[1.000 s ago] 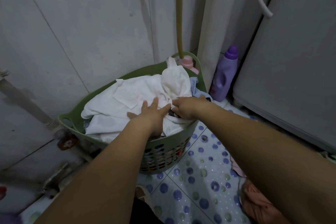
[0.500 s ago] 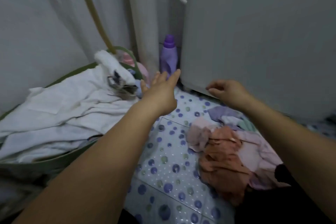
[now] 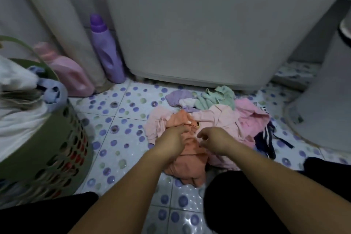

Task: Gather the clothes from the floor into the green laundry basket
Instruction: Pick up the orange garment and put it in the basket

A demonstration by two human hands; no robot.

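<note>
**Both hands down on the clothes pile**

My left hand lies on the orange garment, fingers bent down into the cloth at its upper edge; I read that as a grip on the fabric, though the fingertips are partly hidden. My right hand hovers just beside it over the same garment, fingers loosely curled and holding nothing that I can see.

The orange garment sits at the near side of the pile on the dotted tile floor. A pale pink shirt touches it on the right, with a brighter pink piece beyond that. Behind them lie a purple piece and a mint green one, close to the base of the grey appliance. A dark striped garment lies at the pile's right edge.

The green basket stands well apart at my left, heaped with white cloth and a blue item at its rim. Behind it lean a pink bottle and, upright near the appliance, a purple bottle
</note>
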